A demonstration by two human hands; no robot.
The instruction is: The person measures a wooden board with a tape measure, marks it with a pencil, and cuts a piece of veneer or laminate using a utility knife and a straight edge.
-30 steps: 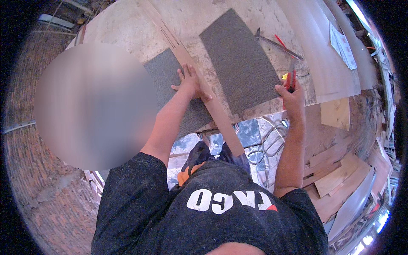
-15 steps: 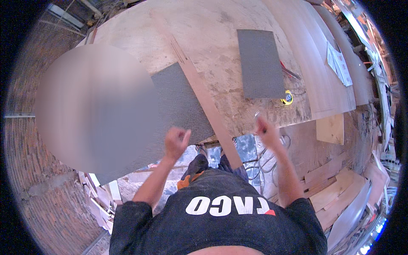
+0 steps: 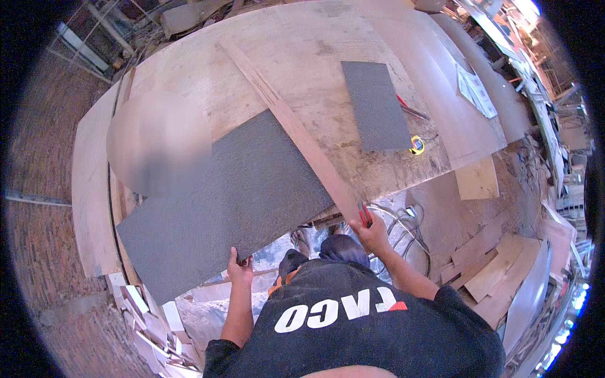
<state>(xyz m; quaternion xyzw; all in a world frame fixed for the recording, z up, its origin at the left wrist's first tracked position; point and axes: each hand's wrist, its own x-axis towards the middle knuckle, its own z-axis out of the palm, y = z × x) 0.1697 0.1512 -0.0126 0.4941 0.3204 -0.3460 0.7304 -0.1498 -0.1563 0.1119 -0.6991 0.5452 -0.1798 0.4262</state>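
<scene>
At the near edge of the large dark grey textured sheet [image 3: 252,183], my left hand [image 3: 241,263] grips it, thumb on top. My right hand [image 3: 372,230] holds a red-handled tool [image 3: 364,213] at the near end of a long, pale brown wooden strip [image 3: 296,148], which lies diagonally along the big sheet's right side. Farther right lies a smaller dark grey panel [image 3: 375,107], with another red-handled tool [image 3: 413,110] and a yellow tape measure [image 3: 417,145] beside it. All rest on a worn wooden work surface [image 3: 302,57].
Papers [image 3: 476,91] lie on pale boards at the right. Below are loose plywood offcuts [image 3: 491,277], coiled hoses [image 3: 409,242] and my feet [image 3: 299,238]. A brick wall [image 3: 50,252] runs along the left, with scrap wood [image 3: 142,309] near it. A blurred patch hides part of the left side.
My left hand left the strip and moved down to the big sheet's edge. My right hand, with the red tool, moved down-left to the strip's near end. The view has shifted.
</scene>
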